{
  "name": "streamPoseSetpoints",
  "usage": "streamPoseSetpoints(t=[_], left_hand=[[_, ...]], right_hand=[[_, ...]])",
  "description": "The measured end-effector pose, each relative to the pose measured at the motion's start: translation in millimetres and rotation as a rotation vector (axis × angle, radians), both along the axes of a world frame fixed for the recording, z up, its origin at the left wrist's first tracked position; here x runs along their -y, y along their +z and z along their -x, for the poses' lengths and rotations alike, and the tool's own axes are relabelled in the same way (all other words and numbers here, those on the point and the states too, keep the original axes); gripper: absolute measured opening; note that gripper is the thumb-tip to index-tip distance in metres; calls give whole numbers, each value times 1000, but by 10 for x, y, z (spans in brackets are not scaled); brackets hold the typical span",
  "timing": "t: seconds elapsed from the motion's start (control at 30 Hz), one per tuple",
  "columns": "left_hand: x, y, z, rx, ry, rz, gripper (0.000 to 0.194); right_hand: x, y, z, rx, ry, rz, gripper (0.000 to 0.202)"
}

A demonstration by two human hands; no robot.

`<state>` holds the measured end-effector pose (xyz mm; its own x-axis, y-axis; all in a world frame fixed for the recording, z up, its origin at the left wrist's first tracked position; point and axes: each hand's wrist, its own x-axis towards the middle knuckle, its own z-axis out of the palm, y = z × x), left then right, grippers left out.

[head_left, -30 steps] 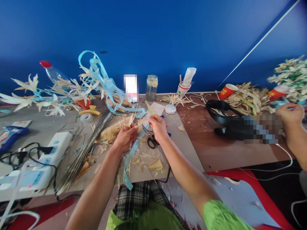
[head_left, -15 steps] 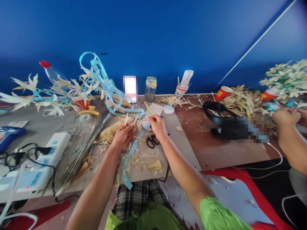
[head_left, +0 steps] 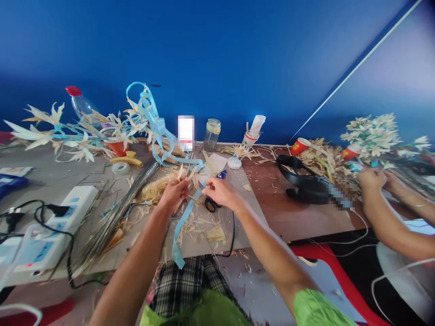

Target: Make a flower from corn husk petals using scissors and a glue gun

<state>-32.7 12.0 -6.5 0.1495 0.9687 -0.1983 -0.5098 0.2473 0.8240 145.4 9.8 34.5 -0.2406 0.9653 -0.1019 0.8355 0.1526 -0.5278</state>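
Observation:
My left hand is closed around pale dried-husk petals, which stick up past the fingers. My right hand is just to the right with thumb and fingers pinched; anything between them is too small to make out. A light blue ribbon runs down between the hands to the table's front edge, its upper loops draped over husk flowers at the back. Black-handled scissors lie under my right hand. A bundle of tan fibre and a sheaf of thin wires lie left of my left hand.
On the left are a power strip, husk flowers and a tape roll. Behind stand a phone, a jar and a paper cup. A black headset lies right, beside another person's hands.
My right hand has lowered slightly and turned its back more upward, beside the ribbon. My left hand keeps its hold on the petals. The whole view has shifted a little.

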Motion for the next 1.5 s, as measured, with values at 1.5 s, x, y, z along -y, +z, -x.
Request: streamPoseSetpoints(t=[1.5], left_hand=[[52,46,-10,-157,-22,19,33]], right_hand=[[-344,-124,120,-1176,-213,181,47]])
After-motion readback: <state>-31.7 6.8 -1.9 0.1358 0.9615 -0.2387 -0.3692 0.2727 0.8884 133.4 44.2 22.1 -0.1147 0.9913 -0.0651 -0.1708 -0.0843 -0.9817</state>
